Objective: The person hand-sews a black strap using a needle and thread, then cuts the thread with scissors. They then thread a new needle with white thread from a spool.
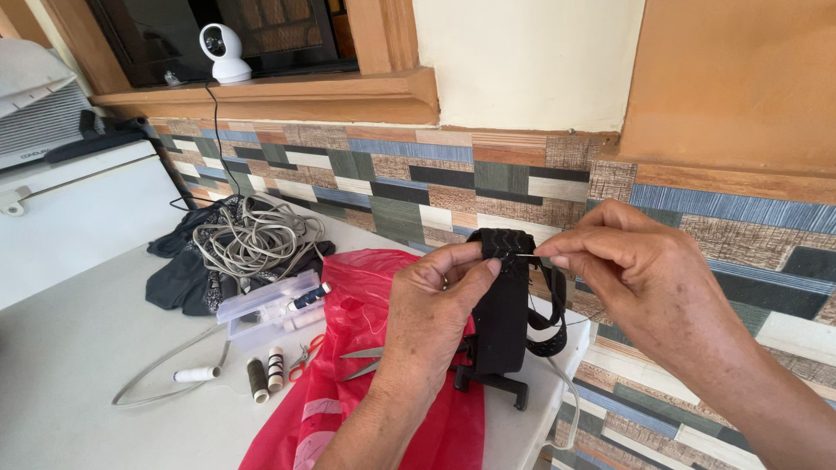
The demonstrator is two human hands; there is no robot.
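1. At the far left a white chest [78, 218] stands against the wall, with a small white camera [223, 52] on the wooden sill above it.
2. A tangle of grey cable [252, 239] lies on dark cloth [183, 278] at the far side of the white table [78, 348].
3. Nearer, thread spools [266, 372] stand beside a clear plastic box [266, 309], and small orange-handled snips [305, 355] lie just by them, all within easy reach of the sewing.
4. A red plastic bag [366, 287] is spread under the work, with larger scissors [361, 361] resting on it.
5. The left hand [431, 305] is closed on a black elastic strap [505, 305], thumb and fingers pinching its top edge to keep it upright and steady in the middle of the scene.
6. The right hand [636, 278] is pinched narrow on a needle [527, 255] at the strap's top, apparently so the point can pass through the held fabric.
7. A thin thread trails down right of the strap.
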